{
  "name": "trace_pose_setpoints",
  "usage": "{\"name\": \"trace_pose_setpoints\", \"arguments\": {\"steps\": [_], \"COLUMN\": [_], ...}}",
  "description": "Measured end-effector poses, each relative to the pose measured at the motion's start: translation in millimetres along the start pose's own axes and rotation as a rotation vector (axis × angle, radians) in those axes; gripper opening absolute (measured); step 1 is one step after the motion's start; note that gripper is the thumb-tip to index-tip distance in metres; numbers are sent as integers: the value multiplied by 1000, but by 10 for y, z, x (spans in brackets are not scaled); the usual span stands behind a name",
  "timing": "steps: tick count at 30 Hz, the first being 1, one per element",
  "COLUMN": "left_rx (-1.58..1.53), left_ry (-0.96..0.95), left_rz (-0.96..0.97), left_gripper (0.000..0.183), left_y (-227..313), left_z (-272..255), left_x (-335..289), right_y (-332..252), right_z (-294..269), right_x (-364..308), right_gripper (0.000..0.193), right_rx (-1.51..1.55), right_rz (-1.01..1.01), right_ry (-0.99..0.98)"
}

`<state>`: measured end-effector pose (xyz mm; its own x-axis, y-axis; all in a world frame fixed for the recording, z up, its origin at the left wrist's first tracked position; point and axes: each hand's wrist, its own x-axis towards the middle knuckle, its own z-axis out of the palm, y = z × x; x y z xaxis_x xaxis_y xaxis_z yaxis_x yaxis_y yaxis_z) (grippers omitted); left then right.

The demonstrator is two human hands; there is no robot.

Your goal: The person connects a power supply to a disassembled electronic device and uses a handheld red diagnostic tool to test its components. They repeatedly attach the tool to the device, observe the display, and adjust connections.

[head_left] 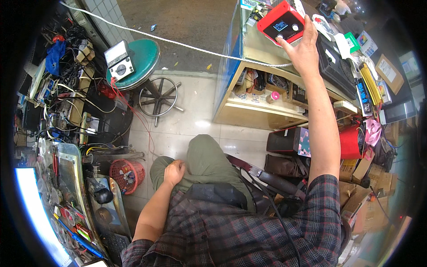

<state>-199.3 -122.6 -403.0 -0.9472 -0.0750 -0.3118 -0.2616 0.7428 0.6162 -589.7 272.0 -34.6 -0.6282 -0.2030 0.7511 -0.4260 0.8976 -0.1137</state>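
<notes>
My right arm reaches far forward to the counter, and my right hand (304,51) grips a red box-shaped device (271,27) by its right side. The thumb lies on its black front panel, which has a small lit screen and two pale round buttons or knobs; some fingers are hidden behind it. On my thigh rests my left hand (175,172), its fingers curled in and nothing visible in them. Ahead to the left, a white analog multimeter (120,62) leans tilted on a green round stool (144,55), with red leads hanging down from it.
A white cord (173,41) stretches from the upper left to the counter (249,118). A black case (333,66) lies on that counter. Tangled cables (66,89) crowd the left shelves. A red basket (127,176) stands on the floor at left, cardboard boxes (373,213) at right.
</notes>
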Motion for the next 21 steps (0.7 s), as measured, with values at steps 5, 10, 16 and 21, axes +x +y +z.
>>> {"name": "trace_pose_setpoints", "arguments": {"steps": [5,10,16,21], "left_rx": [-3,-7,-6,5], "left_ry": [-12,9,7,7], "left_rz": [-9,9,10,-8], "left_gripper": [28,27,25,25], "left_y": [-3,14,36,34], "left_z": [-2,-5,-6,-2], "left_x": [5,4,8,10], "right_y": [34,106,-7,-35], "right_z": [48,-40,-176,-262], "right_x": [-13,4,-9,9], "right_gripper": [112,115,106,123], "right_rx": [59,13,60,114], "right_rz": [-13,-75,-22,72], "right_ry": [14,-39,-109,-196]}}
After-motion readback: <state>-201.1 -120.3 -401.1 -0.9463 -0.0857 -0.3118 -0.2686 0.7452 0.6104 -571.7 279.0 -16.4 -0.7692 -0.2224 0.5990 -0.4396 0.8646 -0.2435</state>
